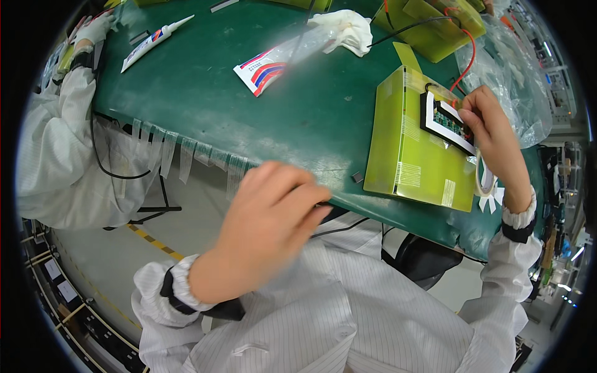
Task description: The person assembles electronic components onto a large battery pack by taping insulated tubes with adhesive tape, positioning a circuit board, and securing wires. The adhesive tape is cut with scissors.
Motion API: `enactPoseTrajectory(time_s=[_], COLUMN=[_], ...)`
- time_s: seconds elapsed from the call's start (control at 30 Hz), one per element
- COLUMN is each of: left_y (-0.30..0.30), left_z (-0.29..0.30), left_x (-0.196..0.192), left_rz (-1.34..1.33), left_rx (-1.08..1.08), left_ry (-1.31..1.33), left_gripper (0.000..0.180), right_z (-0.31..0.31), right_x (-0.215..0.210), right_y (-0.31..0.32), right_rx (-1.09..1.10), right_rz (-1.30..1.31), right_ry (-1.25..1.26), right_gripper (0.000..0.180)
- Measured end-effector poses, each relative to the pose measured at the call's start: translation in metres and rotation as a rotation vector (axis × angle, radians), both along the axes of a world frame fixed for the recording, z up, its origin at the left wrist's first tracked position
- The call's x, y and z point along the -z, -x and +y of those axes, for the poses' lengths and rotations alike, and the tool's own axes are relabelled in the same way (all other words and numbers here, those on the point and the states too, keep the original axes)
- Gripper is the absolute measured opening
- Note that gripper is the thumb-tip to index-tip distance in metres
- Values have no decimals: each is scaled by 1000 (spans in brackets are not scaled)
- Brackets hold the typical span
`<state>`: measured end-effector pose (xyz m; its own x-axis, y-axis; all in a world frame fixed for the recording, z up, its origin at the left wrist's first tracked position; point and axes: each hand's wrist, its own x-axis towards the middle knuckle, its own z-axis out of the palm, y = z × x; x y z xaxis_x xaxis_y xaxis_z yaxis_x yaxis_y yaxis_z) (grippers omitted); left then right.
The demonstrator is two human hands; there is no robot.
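A yellow-green wrapped battery pack (382, 143) lies on the green table at the right. On its top sits a circuit board (449, 119) inside a black and white foam frame (429, 118). My right hand (496, 140) is at the board's right end, thumb and forefinger pinched together; what lies between them is hidden. My left hand (264, 227) is in front of the table edge, slightly blurred. Its fingers are curled with the tips pressed together near a small dark thing I cannot make out. Clear tape strips (186, 158) hang from the table edge beyond it.
A glue tube (264, 71), a nozzled tube (152, 45) and a white cloth (348, 31) lie on the table (298, 124). Another pack (435, 28) with red and black wires stands behind. A tape roll (485, 177) is beside the near pack. A co-worker's gloved hand (96, 28) is at left.
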<state>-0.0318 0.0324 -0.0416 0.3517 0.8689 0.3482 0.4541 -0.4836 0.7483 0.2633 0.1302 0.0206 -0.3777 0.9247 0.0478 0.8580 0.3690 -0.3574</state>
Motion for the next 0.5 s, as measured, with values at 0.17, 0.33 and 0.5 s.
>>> enactPoseTrajectory(time_s=[0.17, 0.33, 0.5], left_y=[-39, -47, -39], left_z=[12, 16, 21], left_x=[18, 28, 22], left_rz=[318, 409, 285], left_rx=[-19, -16, -98], left_ry=[-127, -167, -240], left_gripper=[28, 24, 14], right_z=[-15, -19, -27], right_x=[8, -5, -63], right_y=[25, 25, 26], right_rx=[-38, -18, 35], right_rz=[-357, -9, 432], right_ry=[-481, -140, 231], right_gripper=[9, 10, 18])
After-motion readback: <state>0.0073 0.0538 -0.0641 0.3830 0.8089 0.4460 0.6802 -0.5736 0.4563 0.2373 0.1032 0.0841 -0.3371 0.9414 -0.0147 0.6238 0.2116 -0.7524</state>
